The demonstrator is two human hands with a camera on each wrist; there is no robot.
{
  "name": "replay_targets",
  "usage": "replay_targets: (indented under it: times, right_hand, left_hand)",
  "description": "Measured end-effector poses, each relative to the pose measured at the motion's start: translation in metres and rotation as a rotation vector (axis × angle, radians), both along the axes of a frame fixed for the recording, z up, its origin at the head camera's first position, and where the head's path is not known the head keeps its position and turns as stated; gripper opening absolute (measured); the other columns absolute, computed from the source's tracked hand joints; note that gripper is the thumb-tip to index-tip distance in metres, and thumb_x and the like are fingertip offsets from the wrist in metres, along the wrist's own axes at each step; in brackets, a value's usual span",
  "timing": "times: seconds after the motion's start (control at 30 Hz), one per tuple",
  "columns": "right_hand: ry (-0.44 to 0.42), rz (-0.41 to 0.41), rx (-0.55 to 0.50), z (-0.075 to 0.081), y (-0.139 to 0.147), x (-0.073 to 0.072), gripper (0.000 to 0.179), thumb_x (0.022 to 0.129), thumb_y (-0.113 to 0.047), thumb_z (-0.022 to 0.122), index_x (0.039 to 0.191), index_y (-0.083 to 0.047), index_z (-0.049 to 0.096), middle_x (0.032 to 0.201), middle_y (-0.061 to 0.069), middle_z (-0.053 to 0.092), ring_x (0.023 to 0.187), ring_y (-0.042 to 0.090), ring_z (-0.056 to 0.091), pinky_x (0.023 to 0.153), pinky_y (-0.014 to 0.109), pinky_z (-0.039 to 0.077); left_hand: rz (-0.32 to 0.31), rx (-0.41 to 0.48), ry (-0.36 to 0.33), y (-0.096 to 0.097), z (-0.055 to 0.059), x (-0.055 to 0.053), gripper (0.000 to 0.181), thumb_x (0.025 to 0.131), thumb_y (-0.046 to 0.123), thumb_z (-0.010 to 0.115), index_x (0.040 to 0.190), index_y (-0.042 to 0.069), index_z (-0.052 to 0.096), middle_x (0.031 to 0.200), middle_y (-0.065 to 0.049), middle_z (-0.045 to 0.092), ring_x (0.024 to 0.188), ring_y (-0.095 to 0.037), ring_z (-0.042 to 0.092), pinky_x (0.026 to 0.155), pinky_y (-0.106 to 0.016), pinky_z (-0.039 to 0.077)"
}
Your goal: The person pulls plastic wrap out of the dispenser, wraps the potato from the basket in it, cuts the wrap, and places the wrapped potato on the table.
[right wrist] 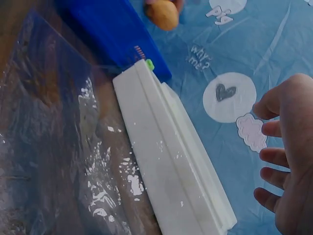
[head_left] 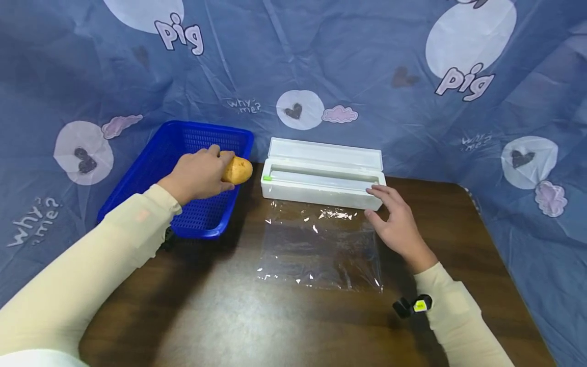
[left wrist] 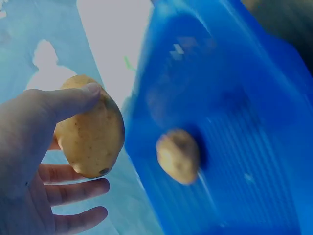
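My left hand (head_left: 202,173) holds a yellow potato (head_left: 239,170) over the right rim of a blue plastic basket (head_left: 215,233). In the left wrist view the thumb lies across that potato (left wrist: 93,132), and a second potato (left wrist: 178,156) rests on the basket's floor. My right hand (head_left: 396,224) is at the right end of a white cling film box (head_left: 321,196) with its lid up, fingers loosely bent and holding nothing. From the box a sheet of clear film (head_left: 321,255) spreads toward me over the table.
A brown wooden table (head_left: 220,316) carries everything. Behind it hangs a blue printed cloth (head_left: 390,117). A small green slider (head_left: 267,178) sits at the box's left end. The basket stands left of the box, close to the cloth.
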State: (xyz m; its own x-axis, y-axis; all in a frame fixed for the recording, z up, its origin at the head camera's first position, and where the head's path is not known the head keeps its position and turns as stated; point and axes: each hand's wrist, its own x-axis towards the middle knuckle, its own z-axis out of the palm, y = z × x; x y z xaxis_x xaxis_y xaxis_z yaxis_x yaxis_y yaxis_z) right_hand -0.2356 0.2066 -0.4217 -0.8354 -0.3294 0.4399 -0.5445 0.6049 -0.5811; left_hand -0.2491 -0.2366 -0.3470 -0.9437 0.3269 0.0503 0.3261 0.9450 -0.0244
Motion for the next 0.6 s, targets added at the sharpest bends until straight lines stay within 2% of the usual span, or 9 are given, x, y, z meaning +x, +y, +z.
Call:
replay_targets:
  times: [0.1,0.27,0.6]
  right_hand:
    - [0.003,0.010,0.003,0.001,-0.002,0.003,0.048,0.088,-0.005,0.071,0.135,0.000,0.061,0.141,0.018,0.053,0.131,0.039,0.048,0.104,0.059,0.037]
    - [-0.012,0.019,0.003,-0.001,-0.004,0.009,0.048,0.088,-0.005,0.070,0.135,-0.003,0.061,0.141,0.016,0.053,0.132,0.037,0.048,0.104,0.058,0.037]
    - [-0.056,0.065,0.049,0.004,-0.015,0.019,0.051,0.090,-0.010,0.072,0.139,-0.005,0.059,0.141,0.012,0.053,0.132,0.034,0.048,0.104,0.056,0.039]
  left_hand:
    - [-0.043,-0.002,0.040,0.017,0.002,0.003,0.078,0.083,0.046,0.080,0.142,0.004,0.053,0.114,-0.022,0.059,0.093,-0.039,0.064,0.066,-0.056,0.054]
    - [-0.121,-0.024,0.117,0.043,0.004,0.010,0.080,0.081,0.055,0.079,0.140,0.006,0.056,0.104,-0.017,0.059,0.084,-0.036,0.062,0.064,-0.052,0.055]
    - [-0.256,-0.009,0.238,0.083,-0.006,0.026,0.080,0.078,0.064,0.077,0.132,0.007,0.061,0.099,-0.015,0.061,0.076,-0.033,0.064,0.056,-0.049,0.054]
